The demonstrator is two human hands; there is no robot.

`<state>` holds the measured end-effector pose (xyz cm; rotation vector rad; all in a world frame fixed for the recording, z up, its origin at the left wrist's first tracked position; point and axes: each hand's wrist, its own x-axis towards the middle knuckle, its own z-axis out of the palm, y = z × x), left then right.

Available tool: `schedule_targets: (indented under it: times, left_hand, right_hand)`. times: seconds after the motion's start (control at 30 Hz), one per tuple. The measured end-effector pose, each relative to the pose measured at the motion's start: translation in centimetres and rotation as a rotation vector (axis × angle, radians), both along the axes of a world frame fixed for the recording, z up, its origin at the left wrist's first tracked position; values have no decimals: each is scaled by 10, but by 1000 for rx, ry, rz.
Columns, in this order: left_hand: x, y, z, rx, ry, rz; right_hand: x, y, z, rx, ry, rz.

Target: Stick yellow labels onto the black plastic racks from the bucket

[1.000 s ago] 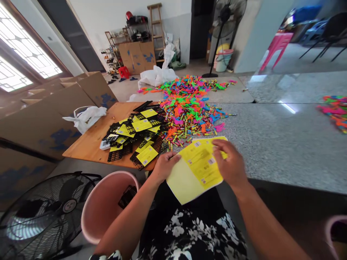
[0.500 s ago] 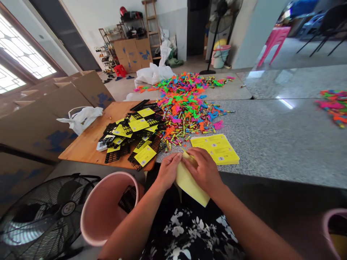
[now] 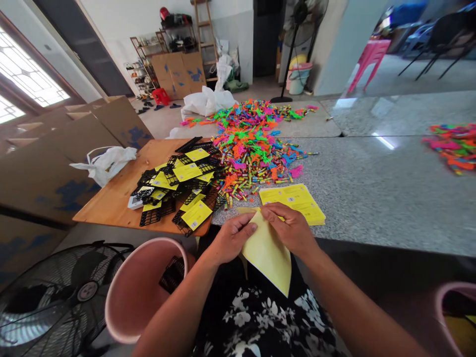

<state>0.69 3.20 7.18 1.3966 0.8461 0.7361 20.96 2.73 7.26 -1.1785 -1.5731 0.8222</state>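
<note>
Both hands grip a pale yellow sheet of paper (image 3: pixel 268 250) at its upper edge, over my lap. My left hand (image 3: pixel 233 235) pinches it between thumb and fingers on the left. My right hand (image 3: pixel 292 227) holds the top near the middle, fingers closed. The sheet's lower corner hangs down in front of the black floral clothing. Just beyond my right hand lies a stack of yellow printed sheets (image 3: pixel 293 198) on the grey stone table. Past the hands, a heap of bright plastic toy pieces and small striped tubes (image 3: pixel 249 148) spreads over the tabletop.
Black plastic racks with yellow cards (image 3: pixel 178 183) pile up on the wooden board (image 3: pixel 122 198) at left. Below it stand a pink bin (image 3: pixel 130 282) and a floor fan (image 3: pixel 52 302). Another bin (image 3: pixel 442 307) is at lower right. Cardboard boxes (image 3: pixel 63 163) line the left side.
The hands have moved slightly apart along the sheet's upper edge. The sheet has turned, showing more of its pale face, its lower corner hanging more straight down. The view has shifted a little.
</note>
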Motion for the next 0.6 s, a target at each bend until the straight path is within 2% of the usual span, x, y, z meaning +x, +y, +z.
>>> schedule_targets:
  times: [0.1, 0.17, 0.37, 0.5, 0.6]
  left_hand:
    - [1, 0, 2, -51, -2, -1]
    - [4, 1, 5, -52, -6, 39]
    - [7, 3, 6, -18, -11, 78]
    - [7, 3, 5, -5, -11, 71]
    - [9, 1, 5, -49, -31, 79]
  right_hand:
    - [4, 1, 1, -45, 27, -87]
    - [4, 0, 1, 7, 7, -142]
    - [-5, -4, -2, 250, -204, -89]
    - [-7, -3, -3, 309, -246, -101]
    - [-8, -3, -2, 294, -231, -139]
